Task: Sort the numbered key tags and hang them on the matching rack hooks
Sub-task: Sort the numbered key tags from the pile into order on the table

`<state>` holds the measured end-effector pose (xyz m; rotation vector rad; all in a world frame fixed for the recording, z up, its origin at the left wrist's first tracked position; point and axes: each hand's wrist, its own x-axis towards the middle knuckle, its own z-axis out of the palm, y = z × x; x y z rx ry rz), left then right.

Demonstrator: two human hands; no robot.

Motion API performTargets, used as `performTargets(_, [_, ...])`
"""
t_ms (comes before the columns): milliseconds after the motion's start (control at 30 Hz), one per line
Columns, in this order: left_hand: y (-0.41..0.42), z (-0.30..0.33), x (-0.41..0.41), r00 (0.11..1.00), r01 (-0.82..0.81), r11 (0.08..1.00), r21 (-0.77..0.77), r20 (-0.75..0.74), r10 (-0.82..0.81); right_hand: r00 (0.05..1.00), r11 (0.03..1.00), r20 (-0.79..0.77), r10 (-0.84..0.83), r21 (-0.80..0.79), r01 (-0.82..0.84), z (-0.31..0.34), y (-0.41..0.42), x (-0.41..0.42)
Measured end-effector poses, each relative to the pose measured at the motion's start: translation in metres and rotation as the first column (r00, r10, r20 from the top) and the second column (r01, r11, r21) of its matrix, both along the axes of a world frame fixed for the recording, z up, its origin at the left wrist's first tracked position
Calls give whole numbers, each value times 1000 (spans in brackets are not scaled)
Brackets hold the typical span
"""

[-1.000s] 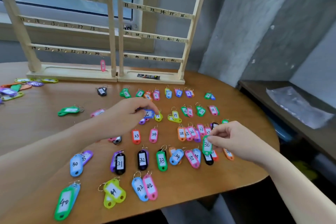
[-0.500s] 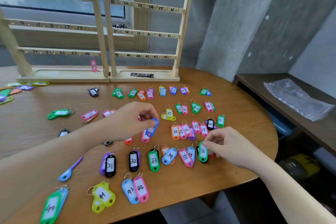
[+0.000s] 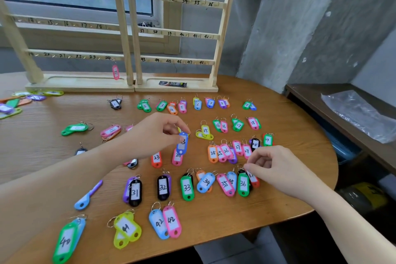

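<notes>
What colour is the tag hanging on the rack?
Pink tag, seen in the head view.

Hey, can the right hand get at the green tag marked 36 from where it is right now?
Probably yes. The right hand hovers just above the green tag marked 36, whose face lies uncovered on the table. Neighbouring tags crowd both its sides, so a clean pinch may nudge them.

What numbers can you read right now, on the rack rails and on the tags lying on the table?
"31 32 33 34 35 36": upper right rail.
"37 38 39 40 41 42": middle right rail.
"43" to "48": bottom right rail.
"20" to "24": bottom left rail.
"37": pink tag hanging.
"31": black tag.
"33": green tag.
"42": pink tag.
Blue tag in left hand: blurred.
</notes>
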<state>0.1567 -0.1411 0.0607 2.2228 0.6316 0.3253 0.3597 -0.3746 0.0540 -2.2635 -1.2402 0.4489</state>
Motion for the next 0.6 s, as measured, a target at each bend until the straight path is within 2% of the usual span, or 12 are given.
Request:
performTargets(200, [-2, -3, 18, 1000, 8, 1000, 1, -16, -8, 999, 996, -7, 39, 81, -38, 0, 3, -13])
performTargets(433, [-6, -10, 36, 994, 93, 993, 74, -58, -89, 997, 991, -26, 67, 119, -64, -2, 7, -19])
performTargets(600, [7, -1, 26, 999, 32, 997, 67, -44, -29, 995, 986, -50, 82, 152, -73, -1, 10, -19])
